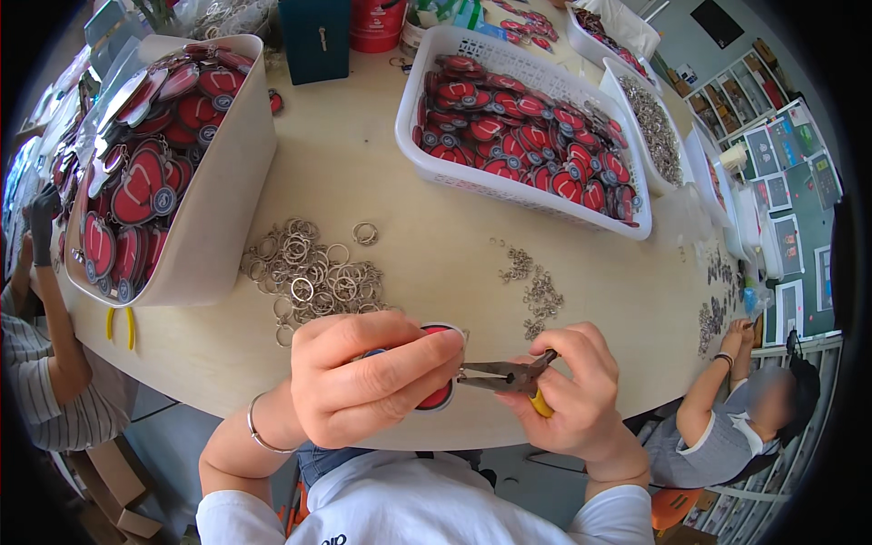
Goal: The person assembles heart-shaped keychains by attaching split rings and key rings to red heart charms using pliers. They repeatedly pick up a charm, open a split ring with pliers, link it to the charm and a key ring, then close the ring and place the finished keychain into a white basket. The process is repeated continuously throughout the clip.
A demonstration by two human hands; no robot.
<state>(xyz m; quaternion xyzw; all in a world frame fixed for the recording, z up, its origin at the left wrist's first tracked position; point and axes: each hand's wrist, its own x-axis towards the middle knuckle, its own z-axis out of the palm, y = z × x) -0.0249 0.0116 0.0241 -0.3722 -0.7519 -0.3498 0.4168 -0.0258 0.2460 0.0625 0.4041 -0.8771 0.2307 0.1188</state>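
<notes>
Near the front edge of the table, my left hand pinches a red pendant with a pale rim, mostly covered by my fingers. My right hand is closed around pliers with yellow grips. Their dark jaws point left and reach the pendant's right edge; whether they grip a small ring there is too fine to tell. Just beyond my left hand lies a loose heap of metal key rings. Small metal links or rings are scattered beyond my right hand.
A tall white bin of red pendants stands at left, yellow-handled pliers beside it. Another white basket of pendants sits farther back. At right is a tray of metal parts. Co-workers sit at both sides.
</notes>
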